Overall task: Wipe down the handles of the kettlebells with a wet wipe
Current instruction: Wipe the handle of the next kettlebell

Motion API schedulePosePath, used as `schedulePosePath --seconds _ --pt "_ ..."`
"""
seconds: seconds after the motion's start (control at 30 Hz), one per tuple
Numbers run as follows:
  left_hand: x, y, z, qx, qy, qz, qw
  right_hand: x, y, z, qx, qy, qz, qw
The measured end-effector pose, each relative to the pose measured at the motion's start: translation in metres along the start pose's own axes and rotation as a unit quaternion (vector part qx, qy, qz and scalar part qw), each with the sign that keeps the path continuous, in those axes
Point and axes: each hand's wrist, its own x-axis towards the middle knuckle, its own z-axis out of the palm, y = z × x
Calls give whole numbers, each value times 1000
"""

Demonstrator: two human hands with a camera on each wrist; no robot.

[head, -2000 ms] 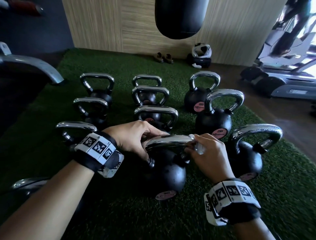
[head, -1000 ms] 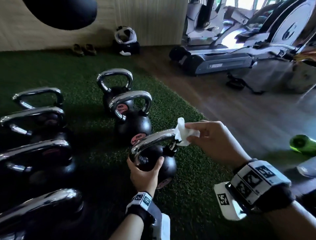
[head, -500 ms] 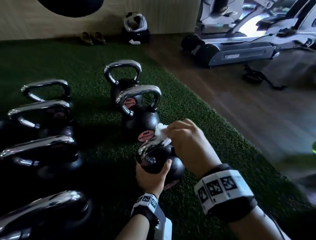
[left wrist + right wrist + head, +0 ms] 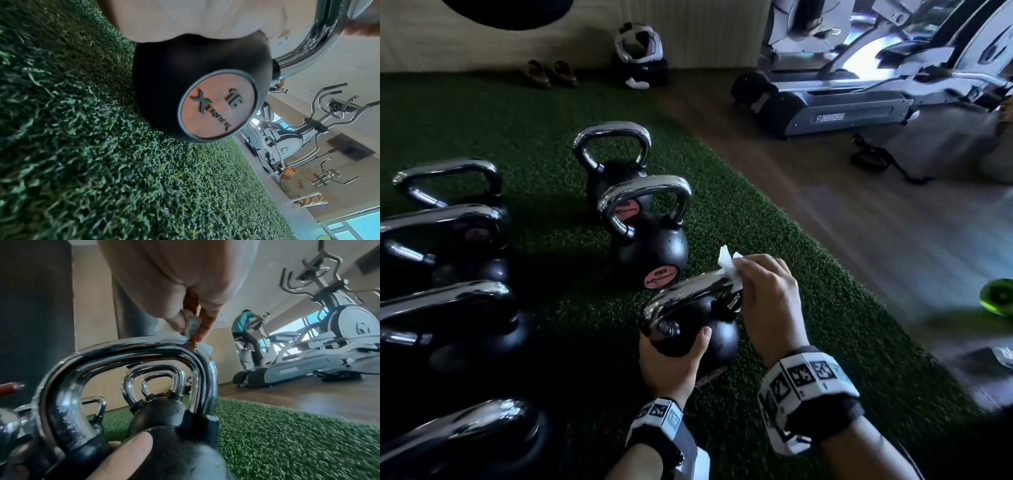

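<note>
A black kettlebell [image 4: 702,335] with a chrome handle [image 4: 688,289] stands on the green turf at the near right of the group. My left hand [image 4: 671,359] cups its round body from the near side, thumb [image 4: 131,449] lying on the ball. My right hand [image 4: 767,291] pinches a crumpled white wet wipe [image 4: 727,262] and presses it on the handle's top right corner [image 4: 185,344]. The left wrist view shows the ball [image 4: 185,81] with its pink "16" disc [image 4: 218,105].
Two more kettlebells [image 4: 650,250] stand just beyond; several others [image 4: 448,308] line the left. Wooden floor [image 4: 876,222] borders the turf on the right, with a treadmill [image 4: 842,106], a green bottle [image 4: 996,301] and a person [image 4: 244,334] on a machine. Shoes [image 4: 551,73] and a bag [image 4: 640,58] lie by the wall.
My hands left the middle kettlebell and went to the right-hand one. The left hand now cups its ball; the right hand brought the wipe onto the handle and keeps it at the right corner.
</note>
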Motion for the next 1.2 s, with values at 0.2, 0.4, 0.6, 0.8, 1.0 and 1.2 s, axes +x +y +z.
schedulePosePath --seconds 0.2,0.4,0.6,0.8,1.0,1.2 --pt "2 2 -5 -1 -23 -11 1000 -15 33 8 40 -66 235 969" --pt "1 8 -5 4 -21 -15 1000 -28 40 19 89 -76 344 932" --pt "1 17 -9 20 -31 -27 999 -32 56 22 111 -158 360 913" --pt "25 14 -41 107 -164 -36 980 4 71 -11 93 -140 282 945" --pt "67 83 -68 178 -368 -10 913 64 36 -34 192 -153 162 956" --pt "65 86 -83 91 -194 60 975 72 9 -33 300 -184 49 935"
